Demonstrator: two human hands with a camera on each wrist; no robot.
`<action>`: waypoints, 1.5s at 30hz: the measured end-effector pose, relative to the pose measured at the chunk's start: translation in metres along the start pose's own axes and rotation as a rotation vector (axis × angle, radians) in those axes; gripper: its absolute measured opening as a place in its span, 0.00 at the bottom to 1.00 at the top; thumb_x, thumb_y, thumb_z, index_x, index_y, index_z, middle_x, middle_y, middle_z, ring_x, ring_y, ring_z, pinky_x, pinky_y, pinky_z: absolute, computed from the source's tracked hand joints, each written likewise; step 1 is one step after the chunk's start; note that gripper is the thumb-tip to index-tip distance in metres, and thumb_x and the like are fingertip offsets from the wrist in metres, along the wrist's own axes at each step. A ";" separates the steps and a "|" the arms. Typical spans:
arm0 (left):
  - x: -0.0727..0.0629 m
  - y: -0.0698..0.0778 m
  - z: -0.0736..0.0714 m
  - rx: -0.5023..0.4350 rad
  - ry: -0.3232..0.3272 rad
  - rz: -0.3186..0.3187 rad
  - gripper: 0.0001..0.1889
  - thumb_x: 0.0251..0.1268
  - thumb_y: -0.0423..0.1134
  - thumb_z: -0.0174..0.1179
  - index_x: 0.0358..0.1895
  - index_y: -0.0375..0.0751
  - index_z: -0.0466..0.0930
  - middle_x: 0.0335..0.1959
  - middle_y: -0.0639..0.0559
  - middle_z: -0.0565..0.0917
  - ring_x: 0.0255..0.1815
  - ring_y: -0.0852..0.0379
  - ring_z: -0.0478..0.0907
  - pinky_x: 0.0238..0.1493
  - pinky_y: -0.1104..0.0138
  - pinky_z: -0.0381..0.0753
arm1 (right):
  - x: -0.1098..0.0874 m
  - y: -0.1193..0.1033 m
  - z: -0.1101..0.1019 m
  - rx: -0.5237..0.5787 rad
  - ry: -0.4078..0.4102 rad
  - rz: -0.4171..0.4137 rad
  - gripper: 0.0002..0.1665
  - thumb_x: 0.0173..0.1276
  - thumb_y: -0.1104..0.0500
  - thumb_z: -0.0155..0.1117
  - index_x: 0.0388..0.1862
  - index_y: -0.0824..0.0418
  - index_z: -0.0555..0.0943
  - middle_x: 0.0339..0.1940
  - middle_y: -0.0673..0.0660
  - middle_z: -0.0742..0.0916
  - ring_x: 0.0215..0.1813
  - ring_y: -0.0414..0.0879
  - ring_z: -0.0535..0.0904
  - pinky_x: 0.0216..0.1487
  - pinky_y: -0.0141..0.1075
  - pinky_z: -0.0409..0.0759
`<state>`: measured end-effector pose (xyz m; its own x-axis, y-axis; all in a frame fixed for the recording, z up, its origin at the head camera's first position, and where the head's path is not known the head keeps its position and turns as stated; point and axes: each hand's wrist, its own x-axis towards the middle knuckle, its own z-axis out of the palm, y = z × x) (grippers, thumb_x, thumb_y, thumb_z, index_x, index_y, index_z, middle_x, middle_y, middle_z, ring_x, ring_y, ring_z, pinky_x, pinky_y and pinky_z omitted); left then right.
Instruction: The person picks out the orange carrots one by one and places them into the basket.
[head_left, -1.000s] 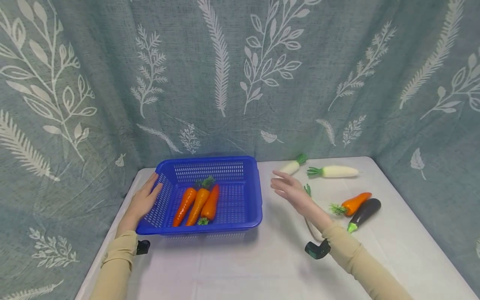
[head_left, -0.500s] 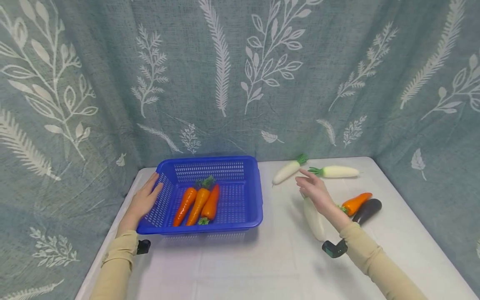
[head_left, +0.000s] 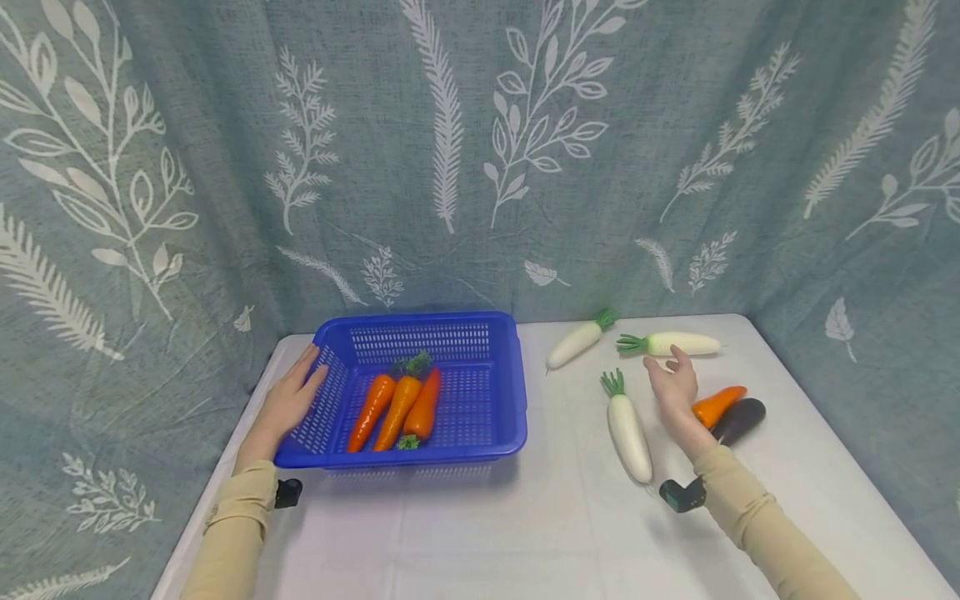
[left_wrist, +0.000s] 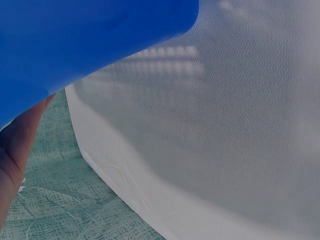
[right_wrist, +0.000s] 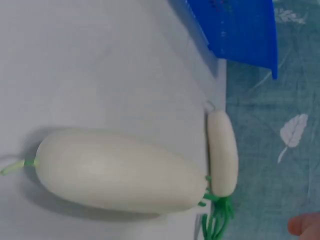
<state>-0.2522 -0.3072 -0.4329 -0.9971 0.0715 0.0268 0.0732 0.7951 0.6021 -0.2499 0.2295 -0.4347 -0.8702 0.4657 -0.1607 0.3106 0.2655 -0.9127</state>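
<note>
In the head view my left hand (head_left: pixel 287 407) holds the left rim of a blue plastic basket (head_left: pixel 465 456), the thumb over the inner side. Part of that hand shows below the basket's blue edge (left_wrist: pixel 100 40) in the left wrist view. Three orange carrots (head_left: pixel 400 412) lie inside the basket. My right hand (head_left: pixel 675 390) hovers at the right with its fingers apart and nothing held. Just beyond its fingertips lies a white radish (head_left: pixel 686 342) with green leaves. Another white radish (head_left: pixel 628 437) lies to the left of the right wrist, seen large in the right wrist view.
A third white radish (head_left: pixel 576 344) lies at the back, right of the basket. One orange carrot (head_left: pixel 718 406) and a dark eggplant (head_left: pixel 742 419) lie side by side, partly behind the right hand and wrist. A patterned green-grey curtain (head_left: pixel 450 167) surrounds the white table (head_left: pixel 480 533).
My right hand has moved to the right, from beside the basket, past the front radish, to the back-right radish. My left hand and the basket have stayed in place.
</note>
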 end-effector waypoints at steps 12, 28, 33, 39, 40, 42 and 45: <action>0.001 0.000 0.000 -0.011 -0.014 -0.013 0.35 0.80 0.54 0.34 0.77 0.30 0.43 0.77 0.33 0.45 0.75 0.29 0.44 0.71 0.38 0.44 | 0.010 0.021 -0.016 -0.071 0.326 0.040 0.38 0.69 0.59 0.52 0.75 0.70 0.56 0.70 0.76 0.62 0.72 0.69 0.55 0.73 0.57 0.53; 0.002 -0.002 0.000 -0.017 -0.010 -0.005 0.35 0.80 0.53 0.34 0.77 0.30 0.44 0.77 0.33 0.46 0.75 0.29 0.44 0.71 0.38 0.44 | 0.013 0.037 -0.020 -0.096 0.254 0.145 0.38 0.68 0.59 0.48 0.75 0.71 0.55 0.69 0.80 0.59 0.71 0.72 0.54 0.71 0.58 0.54; 0.002 -0.003 0.001 -0.017 -0.005 -0.002 0.35 0.80 0.54 0.34 0.76 0.30 0.44 0.77 0.33 0.46 0.75 0.29 0.44 0.71 0.38 0.44 | 0.016 0.042 -0.012 -0.085 0.280 0.121 0.37 0.66 0.63 0.51 0.73 0.73 0.59 0.69 0.80 0.59 0.71 0.72 0.55 0.72 0.57 0.53; 0.002 -0.003 0.001 -0.014 -0.005 -0.005 0.35 0.80 0.53 0.34 0.77 0.30 0.44 0.77 0.33 0.46 0.75 0.30 0.44 0.71 0.38 0.44 | 0.021 0.049 -0.005 -0.143 0.236 0.148 0.36 0.67 0.64 0.50 0.73 0.72 0.59 0.69 0.80 0.59 0.71 0.70 0.54 0.73 0.54 0.55; 0.002 -0.003 0.001 -0.015 -0.005 -0.007 0.35 0.80 0.53 0.35 0.77 0.30 0.44 0.77 0.34 0.45 0.75 0.30 0.44 0.71 0.38 0.44 | 0.020 0.050 -0.005 -0.148 0.219 0.159 0.35 0.68 0.63 0.49 0.73 0.71 0.59 0.69 0.80 0.58 0.71 0.70 0.54 0.72 0.55 0.55; 0.002 -0.003 0.001 -0.017 -0.005 -0.009 0.34 0.80 0.52 0.35 0.77 0.31 0.44 0.77 0.34 0.45 0.75 0.30 0.44 0.71 0.38 0.44 | 0.020 0.051 -0.005 -0.165 0.182 0.173 0.36 0.70 0.60 0.48 0.75 0.70 0.57 0.70 0.79 0.59 0.71 0.70 0.53 0.72 0.55 0.55; 0.002 -0.003 0.001 -0.017 -0.001 -0.005 0.34 0.80 0.52 0.35 0.77 0.30 0.44 0.77 0.34 0.46 0.75 0.30 0.44 0.72 0.39 0.44 | 0.017 0.051 -0.006 -0.164 0.122 0.175 0.37 0.71 0.57 0.47 0.76 0.67 0.55 0.71 0.76 0.60 0.71 0.69 0.52 0.72 0.56 0.55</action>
<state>-0.2547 -0.3093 -0.4354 -0.9974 0.0677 0.0228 0.0674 0.7850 0.6158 -0.2470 0.2561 -0.4819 -0.7488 0.6118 -0.2550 0.5183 0.3006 -0.8006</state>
